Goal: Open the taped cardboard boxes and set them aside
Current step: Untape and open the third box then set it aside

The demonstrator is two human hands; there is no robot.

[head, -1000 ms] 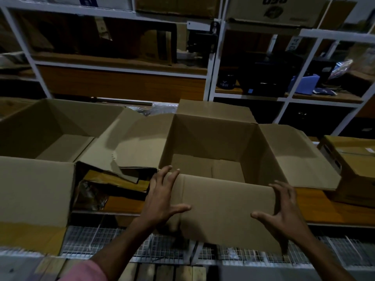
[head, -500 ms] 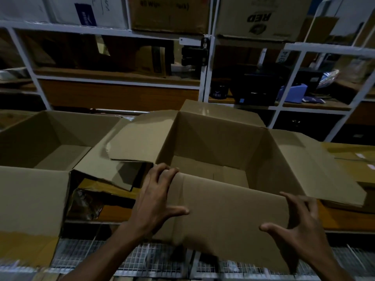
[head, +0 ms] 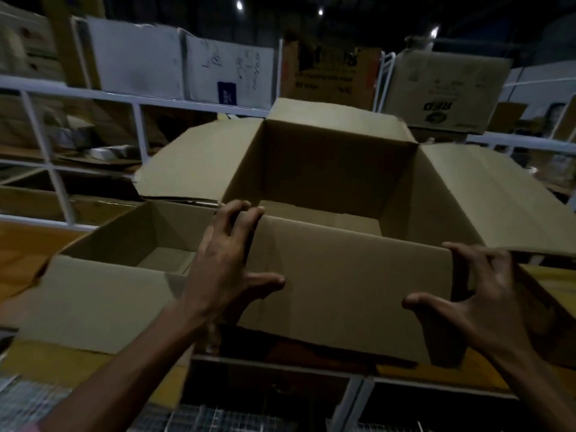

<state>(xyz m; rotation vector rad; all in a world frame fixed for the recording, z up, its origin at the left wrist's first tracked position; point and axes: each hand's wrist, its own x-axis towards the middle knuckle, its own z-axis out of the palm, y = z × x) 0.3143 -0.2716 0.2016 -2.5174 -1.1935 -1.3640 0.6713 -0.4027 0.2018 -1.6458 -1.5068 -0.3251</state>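
Note:
An open brown cardboard box (head: 343, 285) is lifted in front of me, its four flaps spread and its inside bare. My left hand (head: 227, 260) grips its near-left corner, fingers curled over the top edge and thumb on the front flap. My right hand (head: 477, 294) grips the near-right corner, with fingers behind the flap's edge and thumb in front. A second open cardboard box (head: 103, 294) stands to the left on the wooden shelf, lower than the held one.
White metal racking (head: 140, 132) stands behind, holding several stored cartons, one printed RED (head: 445, 92). A wooden shelf board (head: 18, 244) runs under the boxes. Wire mesh (head: 28, 403) lies below at the front left.
Both hands have raised the box well up and tilted it toward me. The view has swung upward, showing the upper shelves. The grip on both near corners is unchanged.

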